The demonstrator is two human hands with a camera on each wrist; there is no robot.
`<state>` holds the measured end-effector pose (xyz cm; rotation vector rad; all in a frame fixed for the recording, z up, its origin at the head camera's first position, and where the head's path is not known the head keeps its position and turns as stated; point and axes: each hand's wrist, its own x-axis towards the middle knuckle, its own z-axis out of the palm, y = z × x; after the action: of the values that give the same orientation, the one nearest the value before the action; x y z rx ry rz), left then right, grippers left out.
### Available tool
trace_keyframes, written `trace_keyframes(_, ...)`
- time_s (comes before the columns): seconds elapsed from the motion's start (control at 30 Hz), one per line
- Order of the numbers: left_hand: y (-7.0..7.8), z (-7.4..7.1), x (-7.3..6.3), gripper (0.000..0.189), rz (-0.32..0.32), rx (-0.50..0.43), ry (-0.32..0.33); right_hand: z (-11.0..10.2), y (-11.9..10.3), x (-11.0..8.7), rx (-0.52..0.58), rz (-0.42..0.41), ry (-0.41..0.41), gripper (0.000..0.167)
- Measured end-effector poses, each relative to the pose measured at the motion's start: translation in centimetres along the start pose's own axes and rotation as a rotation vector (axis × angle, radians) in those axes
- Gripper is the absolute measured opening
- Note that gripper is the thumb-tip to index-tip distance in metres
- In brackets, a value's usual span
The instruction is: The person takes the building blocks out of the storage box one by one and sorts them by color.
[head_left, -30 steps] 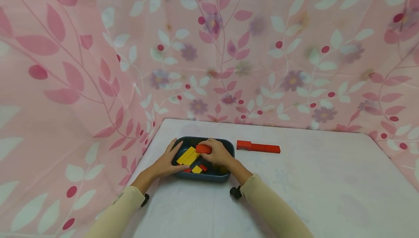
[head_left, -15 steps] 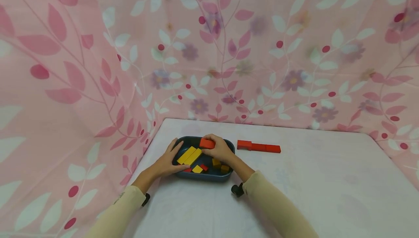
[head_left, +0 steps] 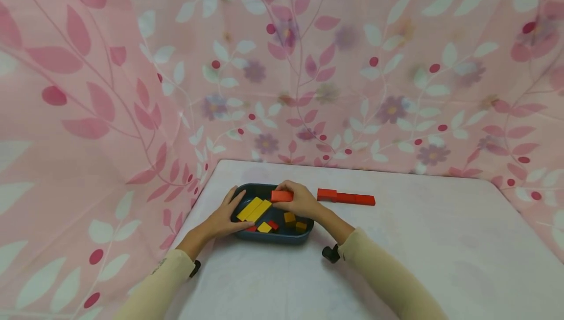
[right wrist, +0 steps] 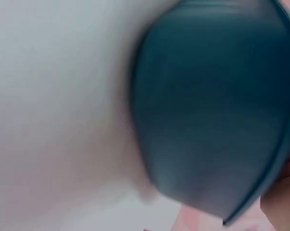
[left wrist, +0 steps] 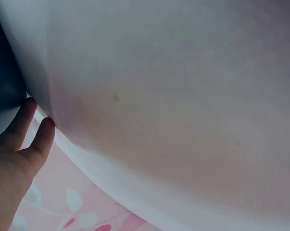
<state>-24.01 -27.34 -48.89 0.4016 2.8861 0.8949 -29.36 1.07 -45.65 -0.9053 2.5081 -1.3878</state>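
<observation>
A dark blue tray [head_left: 269, 238] with rounded corners holds wooden blocks. My left hand [head_left: 222, 218] rests at its left end with fingers spread, thumb reaching over the front rim. The left wrist view shows fairly straight fingers of that hand [left wrist: 20, 149] beside the tray wall. My right hand [head_left: 303, 203] pinches a red block [head_left: 282, 196] above the tray's back right part. In the right wrist view, the tray wall [right wrist: 207, 106] hides most of that hand [right wrist: 282, 195]. Two long yellow blocks [head_left: 254, 209] lie side by side inside the tray.
Several smaller blocks lie in the tray, including a yellow one [head_left: 264, 227], a red one [head_left: 273, 224] and a darker yellow one [head_left: 289, 218]. Right of the tray, red blocks [head_left: 345, 197] form a row on the white-covered table [head_left: 418, 241]. A pink floral cloth [head_left: 343, 65] hangs behind.
My right hand has raised the red block from beside the yellow blocks toward the tray's back, then shifted slightly right with it. My left hand has stayed on the tray.
</observation>
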Motion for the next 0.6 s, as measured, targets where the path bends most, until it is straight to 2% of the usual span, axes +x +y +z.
trace_keyframes(0.17, 0.1, 0.0, -0.1, 0.105, -0.002, -0.005, -0.004, -1.2, 0.2, -0.9, -0.037, -0.022, -0.028, 0.035)
trace_keyframes(0.37, 0.0, 0.1, 0.0, 0.106, -0.006, -0.004, 0.003, -2.4, -0.6, -2.0, -0.084, -0.060, -0.066, 0.039)
trace_keyframes(0.6, -0.1, 0.1, 0.0, 0.106, 0.014, -0.011, 0.010, -3.9, -0.3, -3.3, -0.165, -0.092, -0.074, 0.038)
